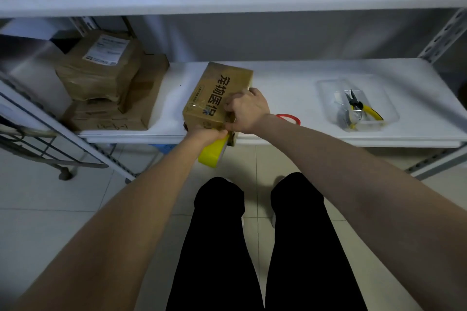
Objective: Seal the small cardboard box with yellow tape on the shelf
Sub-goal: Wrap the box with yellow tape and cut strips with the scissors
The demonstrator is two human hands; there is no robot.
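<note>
Stacked at the left end of the white shelf: several brown cardboard parcels, the top one bearing a white label, all well apart from the work. Toward the right end, a clear plastic tray holding yellow-handled pliers and some crumpled clear wrapping. Just behind the right wrist, part of a red ring lying on the shelf, the rest hidden by the arm. Above, a second white shelf board; at far left, a metal cart frame on the tiled floor. Nothing between the hands and the box, though both hands cover its near corner. At the front edge of the shelf, near the middle, the small cardboard box: brown, closed, turned at an angle, large black printed characters along its top, a glossy strip of clear tape across the near part. Right hand laid over the near right corner of the box, fingers curled down on the top, thumb and forefinger pinched at the front edge. Left hand just below the shelf edge, closed around a roll of yellow tape, fingertips meeting the right hand's at the box's front face. Whether a strip of tape is already stuck to the box: cannot tell, hidden by the fingers
</note>
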